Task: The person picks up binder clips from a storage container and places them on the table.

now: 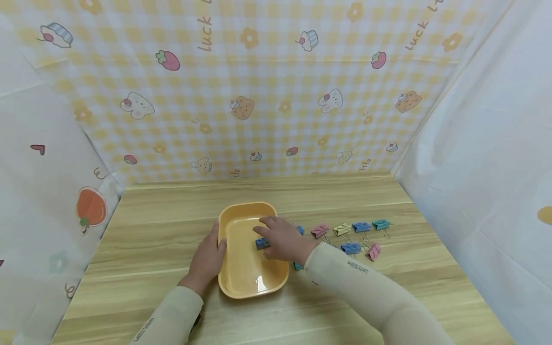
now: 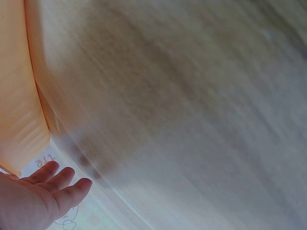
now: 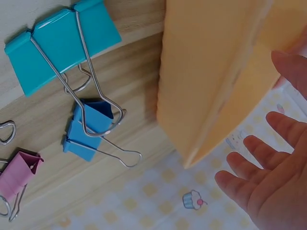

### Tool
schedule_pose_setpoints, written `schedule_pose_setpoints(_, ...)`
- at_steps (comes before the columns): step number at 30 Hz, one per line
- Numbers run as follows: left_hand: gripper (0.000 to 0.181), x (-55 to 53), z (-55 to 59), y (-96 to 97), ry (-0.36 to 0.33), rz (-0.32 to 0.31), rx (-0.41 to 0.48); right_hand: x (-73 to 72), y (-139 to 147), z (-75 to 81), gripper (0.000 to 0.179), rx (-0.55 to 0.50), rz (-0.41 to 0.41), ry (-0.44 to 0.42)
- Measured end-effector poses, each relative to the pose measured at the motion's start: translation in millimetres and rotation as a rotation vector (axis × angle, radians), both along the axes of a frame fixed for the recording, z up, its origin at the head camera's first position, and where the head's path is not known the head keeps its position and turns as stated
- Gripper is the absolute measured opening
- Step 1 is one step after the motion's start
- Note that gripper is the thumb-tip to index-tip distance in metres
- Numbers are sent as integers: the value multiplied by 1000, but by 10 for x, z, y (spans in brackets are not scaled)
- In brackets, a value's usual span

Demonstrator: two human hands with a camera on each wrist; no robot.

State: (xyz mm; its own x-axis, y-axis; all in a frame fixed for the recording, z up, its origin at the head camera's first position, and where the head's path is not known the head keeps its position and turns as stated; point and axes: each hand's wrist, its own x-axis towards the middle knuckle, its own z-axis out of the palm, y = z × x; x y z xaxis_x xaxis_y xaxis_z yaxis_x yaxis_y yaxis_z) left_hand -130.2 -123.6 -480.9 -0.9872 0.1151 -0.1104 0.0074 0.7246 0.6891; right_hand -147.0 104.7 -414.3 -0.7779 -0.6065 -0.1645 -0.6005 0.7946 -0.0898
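A yellow plastic tray [image 1: 247, 293] sits on the table. My left hand [image 1: 206, 256] holds its left side, the thumb over the rim and the fingers outside; in the left wrist view those fingers [image 2: 62, 184] are fairly straight, the thumb hidden. My right hand [image 1: 284, 239] is over the tray's right side, its fingers spread and nothing visible between them in the right wrist view. Beneath its fingertips, a dark blue binder clip [image 1: 262, 243] shows in the tray; whether it touches the bottom I cannot tell. A teal binder clip [image 3: 62, 45] and a blue one [image 3: 91, 127] lie just right of the tray.
Farther right on the wooden table [image 1: 164, 230] are several binder clips, among them a pink one [image 1: 320, 232], a yellow one [image 1: 342, 230], a blue one [image 1: 351, 248] and a teal one [image 1: 381, 224]. A patterned cloth [image 1: 280, 129] hangs behind the table, with white sheets at both sides.
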Motion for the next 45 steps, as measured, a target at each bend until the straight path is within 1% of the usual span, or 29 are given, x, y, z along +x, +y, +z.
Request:
schedule_pose_setpoints(5,62,-3,-9,3,1,0,-4,-36,-48,-74,59,35,21,18)
schedule_pose_setpoints(11,63,-12,-16,1,-7,-4,7,-61,-110,-73,59,76,9,-16)
schedule_pose_setpoints(14,63,-22,-26,-2,-10,-6,8,-75,-133,-92,59,93,7,-9)
schedule_pose_setpoints(18,63,-28,-34,-7,-6,-8,3,-107,-160,-136,59,113,7,10)
schedule_pose_setpoints(25,62,-30,-38,-2,15,-5,1,-158,-214,-200,58,146,0,-10)
schedule_pose_setpoints(34,61,-10,1,11,13,-1,8,-169,-260,-251,53,149,0,2)
schedule_pose_setpoints(39,61,1,14,12,9,0,18,-159,-292,-274,47,154,-12,-5)
schedule_pose_setpoints(45,62,4,-8,7,-9,4,15,-162,-317,-312,29,150,-12,-5)
